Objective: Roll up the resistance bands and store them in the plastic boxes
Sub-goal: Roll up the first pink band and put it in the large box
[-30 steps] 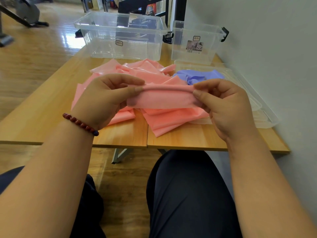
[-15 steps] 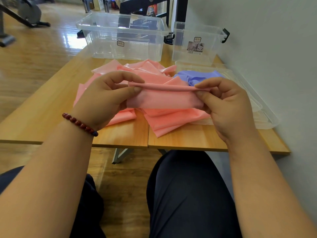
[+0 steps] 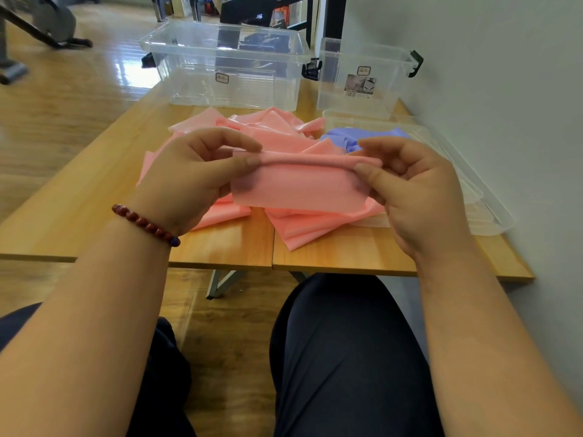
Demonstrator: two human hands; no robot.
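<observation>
A pink resistance band [image 3: 299, 187] is stretched between my hands above the wooden table [image 3: 79, 209], its top edge curled into a thin roll. My left hand [image 3: 192, 181] pinches the roll's left end between thumb and fingers. My right hand [image 3: 419, 193] pinches the right end the same way. The rest of the pink band lies crumpled on the table behind and below. A purple band [image 3: 344, 140] lies bunched behind my right hand, partly hidden. A large clear plastic box [image 3: 220, 61] and a smaller clear box [image 3: 362, 77] stand open at the table's far side.
Clear plastic lids [image 3: 473, 190] lie flat along the table's right side by the grey wall [image 3: 504, 105]. Exercise equipment [image 3: 41, 23] stands on the wooden floor at far left. My legs in dark trousers [image 3: 344, 357] are below the table's near edge.
The rolled top edge of the pink band has grown slightly as my fingers turned it. Both hands stayed in about the same place.
</observation>
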